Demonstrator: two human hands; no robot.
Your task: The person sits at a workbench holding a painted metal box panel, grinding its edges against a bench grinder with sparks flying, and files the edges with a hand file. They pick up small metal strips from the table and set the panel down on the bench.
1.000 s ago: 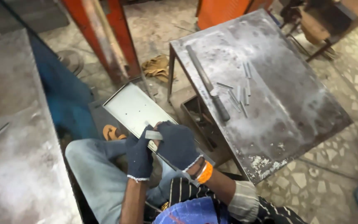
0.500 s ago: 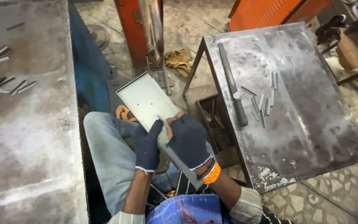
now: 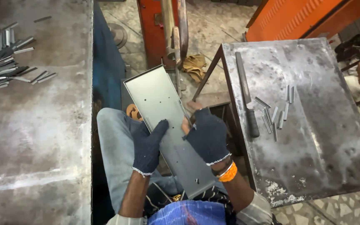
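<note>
A long grey sheet-metal tray (image 3: 159, 104) with folded edges and small holes lies slanted over my lap. My left hand (image 3: 147, 145), in a dark knit glove, grips its left edge. On the tray's right edge my right hand (image 3: 207, 135) holds on, wearing a fingerless dark glove, with an orange band at the wrist. Both hands sit near the tray's middle.
A metal table (image 3: 326, 137) on the right carries a long file with a black handle (image 3: 246, 100) and several short metal strips (image 3: 276, 110). The left metal table (image 3: 34, 137) has a pile of strips (image 3: 5, 58). Red machine legs (image 3: 163, 29) and a rag (image 3: 194, 66) lie ahead.
The view has shifted so the left table fills more of the frame. The tray has swung from flat toward the floor up into both hands over my lap.
</note>
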